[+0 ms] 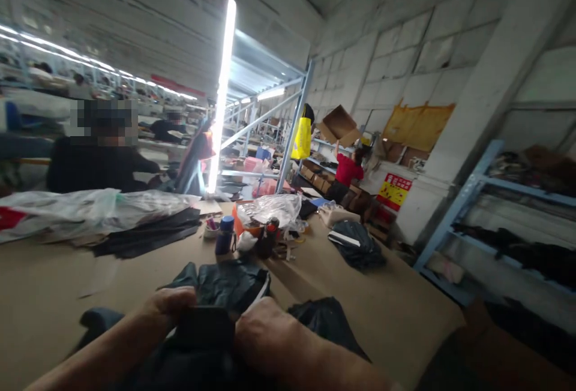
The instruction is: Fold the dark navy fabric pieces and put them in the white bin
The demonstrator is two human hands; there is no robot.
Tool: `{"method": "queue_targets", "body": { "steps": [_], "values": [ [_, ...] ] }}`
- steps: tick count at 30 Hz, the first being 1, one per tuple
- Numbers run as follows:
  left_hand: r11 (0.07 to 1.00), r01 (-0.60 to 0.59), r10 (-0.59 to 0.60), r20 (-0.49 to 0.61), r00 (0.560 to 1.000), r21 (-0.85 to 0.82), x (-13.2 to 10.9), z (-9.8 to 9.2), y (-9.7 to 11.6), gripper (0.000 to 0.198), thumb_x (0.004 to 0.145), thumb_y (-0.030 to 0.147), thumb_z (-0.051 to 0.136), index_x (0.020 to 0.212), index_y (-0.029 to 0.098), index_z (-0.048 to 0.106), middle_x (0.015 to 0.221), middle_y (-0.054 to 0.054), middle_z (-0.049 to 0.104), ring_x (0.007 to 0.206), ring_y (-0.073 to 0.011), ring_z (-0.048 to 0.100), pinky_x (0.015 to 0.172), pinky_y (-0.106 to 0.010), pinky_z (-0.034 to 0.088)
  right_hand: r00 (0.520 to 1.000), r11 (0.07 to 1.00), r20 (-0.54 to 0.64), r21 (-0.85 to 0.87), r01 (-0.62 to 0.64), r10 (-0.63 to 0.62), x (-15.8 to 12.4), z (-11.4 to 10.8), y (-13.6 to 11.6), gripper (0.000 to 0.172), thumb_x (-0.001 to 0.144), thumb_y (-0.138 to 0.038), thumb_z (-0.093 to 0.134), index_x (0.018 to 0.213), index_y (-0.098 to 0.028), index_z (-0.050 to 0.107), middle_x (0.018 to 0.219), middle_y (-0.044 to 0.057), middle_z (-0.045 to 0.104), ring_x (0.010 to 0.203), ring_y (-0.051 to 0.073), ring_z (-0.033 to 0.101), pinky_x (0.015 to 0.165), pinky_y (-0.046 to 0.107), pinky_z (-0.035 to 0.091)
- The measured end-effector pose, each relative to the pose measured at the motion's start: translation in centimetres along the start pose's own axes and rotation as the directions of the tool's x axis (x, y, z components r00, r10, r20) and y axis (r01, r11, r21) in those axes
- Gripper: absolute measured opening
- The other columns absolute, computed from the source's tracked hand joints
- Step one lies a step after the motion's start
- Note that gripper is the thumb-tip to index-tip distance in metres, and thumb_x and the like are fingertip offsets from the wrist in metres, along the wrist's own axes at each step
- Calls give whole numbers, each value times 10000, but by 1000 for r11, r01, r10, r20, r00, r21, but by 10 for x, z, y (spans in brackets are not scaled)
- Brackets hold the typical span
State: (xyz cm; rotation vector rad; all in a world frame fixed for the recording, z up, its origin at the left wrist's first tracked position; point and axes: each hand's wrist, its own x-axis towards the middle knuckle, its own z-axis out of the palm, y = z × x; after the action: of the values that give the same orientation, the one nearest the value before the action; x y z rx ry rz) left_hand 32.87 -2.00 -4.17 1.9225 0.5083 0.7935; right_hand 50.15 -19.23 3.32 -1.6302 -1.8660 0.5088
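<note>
A dark garment (234,283) with a narrow white strip lies crumpled at the near side of the table, and its closest part is in deep shadow. My left hand (177,300) is closed on the cloth at its left. At the other side my right hand (263,325) grips it in a fist, knuckles up. Between the two hands hangs a flat, dark stretch of the fabric. The fingertips of both hands are hidden. Another dark part of cloth (330,322) spreads on the table beyond my right wrist.
On the tan table (405,307) stand a blue flask (225,236) and a dark bottle (269,238), near clear plastic wrap (279,208). A folded dark garment (355,242) lies right. Plastic-covered fabric (103,211) is left. Several people work beyond; one in red (348,168) lifts a carton (338,126).
</note>
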Motion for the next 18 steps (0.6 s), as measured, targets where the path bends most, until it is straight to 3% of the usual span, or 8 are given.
{"method": "queue_targets", "body": {
  "steps": [2, 5, 6, 8, 11, 13, 16, 18],
  "values": [
    [999, -21, 25, 119, 993, -38, 6, -5, -2, 288, 576, 351, 656, 384, 183, 522, 463, 22, 509, 492, -113, 459, 506, -221, 394, 991, 989, 110, -112, 95, -83, 4, 7, 3, 193, 770, -317, 584, 618, -199, 601, 454, -52, 416, 434, 103, 363, 475, 240, 357],
    [947, 244, -175, 300, 938, -209, -3, -6, 26, 215, 567, 312, 680, 433, 178, 578, 487, 25, 569, 499, -108, 501, 529, -202, 422, 963, 974, 164, -43, 222, -213, 7, 4, 9, 223, 843, -373, 526, 795, -186, 638, 787, 3, 586, 697, 121, 525, 650, 224, 423],
    [893, 369, -272, 345, 898, -257, -10, -3, 41, 133, 536, 268, 702, 485, 178, 618, 473, 31, 567, 475, -104, 497, 493, -192, 412, 966, 976, 141, 69, 207, -215, 7, 2, 13, 238, 841, -387, 534, 833, -176, 646, 918, 21, 594, 809, 133, 543, 724, 224, 429],
    [752, 468, -321, 362, 875, -464, -21, 9, 70, 101, 538, 197, 703, 631, 168, 674, 537, 14, 613, 517, -118, 542, 521, -202, 444, 977, 935, 140, 339, 106, -161, 8, 1, 24, 289, 809, -424, 575, 885, -156, 651, 1045, 39, 573, 906, 156, 543, 787, 245, 436],
    [610, 446, -249, 376, 892, -655, -20, 28, 89, 191, 508, 101, 670, 698, 117, 684, 607, -30, 649, 577, -144, 588, 566, -227, 474, 975, 842, 220, 531, -97, -26, 3, 2, 42, 350, 799, -460, 579, 937, -146, 647, 950, 37, 604, 823, 166, 570, 696, 266, 470],
    [602, 429, -261, 342, 903, -674, -15, 34, 80, 212, 502, 76, 644, 707, 115, 677, 627, -26, 651, 566, -139, 580, 570, -246, 477, 995, 898, 101, 437, -47, 3, -5, -7, 48, 298, 817, -429, 572, 915, -161, 658, 990, 45, 612, 890, 191, 572, 741, 296, 471],
    [721, 335, -279, 189, 942, -606, -13, 30, 59, 156, 489, 58, 608, 629, 117, 645, 570, 6, 598, 539, -112, 531, 548, -230, 441, 983, 987, -134, 87, 135, -123, -21, -27, 43, 169, 848, -329, 559, 832, -194, 660, 1157, 59, 584, 1105, 228, 505, 939, 376, 395],
    [844, 225, -204, 97, 974, -487, -16, 25, 53, 45, 502, 74, 589, 520, 114, 592, 552, 8, 554, 538, -97, 489, 529, -212, 397, 963, 965, -101, -115, 237, -249, -34, -28, 30, 153, 857, -288, 550, 770, -196, 636, 1232, 72, 555, 1203, 244, 433, 1009, 419, 332]
  ]
}}
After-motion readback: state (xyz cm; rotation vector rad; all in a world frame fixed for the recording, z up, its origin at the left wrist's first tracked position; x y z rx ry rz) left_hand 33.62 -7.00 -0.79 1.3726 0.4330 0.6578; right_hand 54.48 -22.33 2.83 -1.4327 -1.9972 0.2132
